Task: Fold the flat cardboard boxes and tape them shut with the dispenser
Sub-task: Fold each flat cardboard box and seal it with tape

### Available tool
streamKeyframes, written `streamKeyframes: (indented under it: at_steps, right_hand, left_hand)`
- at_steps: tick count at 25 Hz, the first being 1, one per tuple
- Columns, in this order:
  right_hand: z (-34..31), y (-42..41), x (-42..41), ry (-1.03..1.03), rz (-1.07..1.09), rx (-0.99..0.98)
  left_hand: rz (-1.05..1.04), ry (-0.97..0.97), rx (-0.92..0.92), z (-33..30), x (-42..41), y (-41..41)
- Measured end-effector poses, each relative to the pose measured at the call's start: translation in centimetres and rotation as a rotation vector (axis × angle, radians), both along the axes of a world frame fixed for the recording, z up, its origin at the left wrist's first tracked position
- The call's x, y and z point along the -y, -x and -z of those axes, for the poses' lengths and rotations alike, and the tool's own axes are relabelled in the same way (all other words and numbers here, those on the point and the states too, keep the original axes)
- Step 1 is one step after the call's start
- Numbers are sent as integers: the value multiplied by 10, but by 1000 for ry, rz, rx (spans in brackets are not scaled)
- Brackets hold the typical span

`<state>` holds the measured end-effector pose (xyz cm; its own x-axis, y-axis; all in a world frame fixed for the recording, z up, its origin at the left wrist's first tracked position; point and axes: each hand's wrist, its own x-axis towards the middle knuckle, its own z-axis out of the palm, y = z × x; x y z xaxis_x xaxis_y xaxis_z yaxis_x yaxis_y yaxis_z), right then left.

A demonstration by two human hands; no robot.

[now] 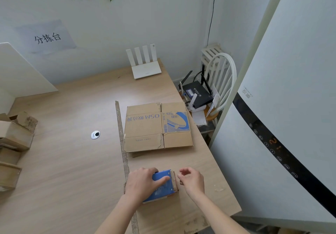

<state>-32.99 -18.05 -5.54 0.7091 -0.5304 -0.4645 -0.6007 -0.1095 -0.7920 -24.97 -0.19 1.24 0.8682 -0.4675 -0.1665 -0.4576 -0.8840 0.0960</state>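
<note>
1. At nine o'clock on the pale wood-grain worktop (72,161) sits a heap of already folded brown cardboard boxes (16,135), apparently set aside out of the working area.
2. At six o'clock the left hand (143,183) lies over a blue tape dispenser (161,188), fingers (161,179) curled around its top, likely steadying it.
3. Just beside it, toward three o'clock, the right hand (190,179) hovers with fingers loosely bent and holding nothing I can make out; the dispenser's brown tape end sits between the two hands, probably so the tape can be picked free.
4. At twelve o'clock from the hands, well apart, a flat printed brown cardboard box (156,126) lies unfolded, awaiting its turn.
</note>
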Motion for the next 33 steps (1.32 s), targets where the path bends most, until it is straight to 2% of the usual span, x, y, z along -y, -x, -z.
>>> streamKeyframes:
  at_steps: [2, 5, 11, 18, 23, 26, 33]
  right_hand:
    - [1, 3, -4, 49, 2, 13]
    - [1, 6, -9, 66, -135, -12]
    - [0, 1, -4, 209, -254, -21]
    - [-7, 0, -14, 377, -260, -87]
    - [-11, -1, -20, 431, -275, -122]
    - [-8, 1, -15, 447, -267, -131]
    - [-6, -2, -24, 446, -254, -101]
  left_hand:
    - [-4, -11, 2, 3, -1, 0]
    - [-2, -11, 15, 3, 0, 0]
    - [36, -44, 23, -1, -3, -3]
    - [-23, -84, 16, -2, -49, -11]
    - [12, -100, 1, -10, -71, -16]
    - [-40, -155, -1, -9, -110, -22]
    - [-89, -67, -52, 7, -169, -17]
